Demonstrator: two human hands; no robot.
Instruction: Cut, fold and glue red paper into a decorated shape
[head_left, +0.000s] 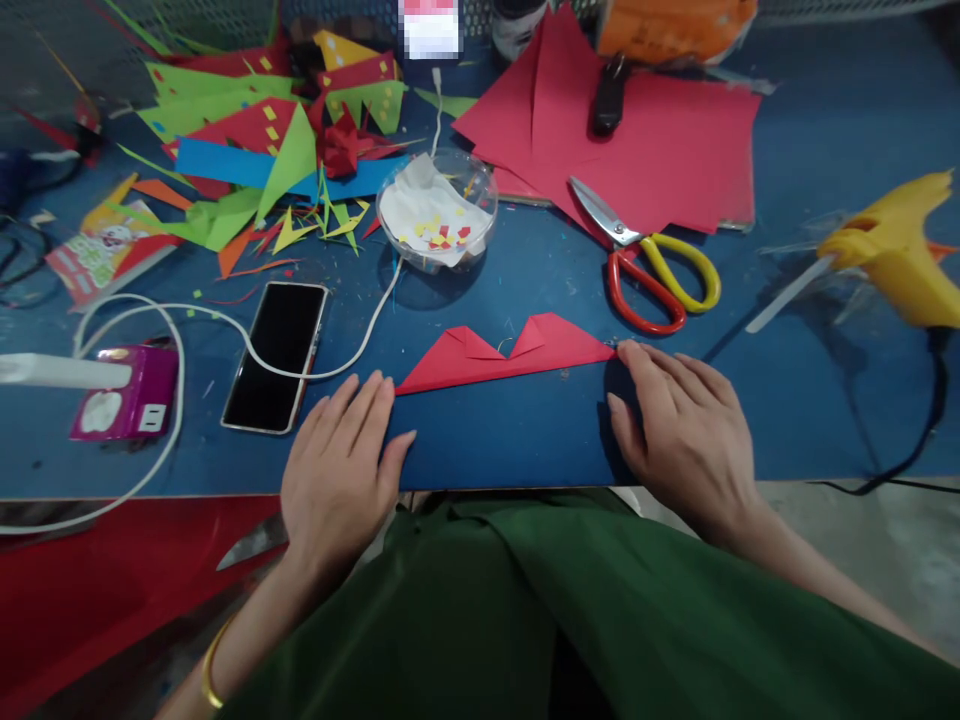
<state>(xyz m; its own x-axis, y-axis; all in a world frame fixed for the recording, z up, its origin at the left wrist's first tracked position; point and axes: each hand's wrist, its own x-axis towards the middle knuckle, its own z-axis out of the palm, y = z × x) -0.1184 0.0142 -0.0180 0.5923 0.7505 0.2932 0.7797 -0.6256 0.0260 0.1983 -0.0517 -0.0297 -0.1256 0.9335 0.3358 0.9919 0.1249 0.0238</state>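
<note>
A folded piece of red paper [517, 362] lies on the blue table, long and low, with two raised peaks and a notch between them. At its left tip rests my left hand [341, 465], palm down with the fingers stretched out and the thumb apart. My right hand [682, 430] lies at the opposite tip, its index fingertip touching the paper's point and its fingers extended. Neither hand grips the paper. Beyond the right hand are scissors [630, 245] with one red and one yellow handle, lying partly on a stack of red paper sheets [675, 140].
A phone [274, 355] with a white cable across it is left of the paper. Behind stands a clear bowl [480, 225] with small paper bits. Green and red folded paper pieces [225, 215] crowd the back left. A yellow glue gun [892, 250] sits at right.
</note>
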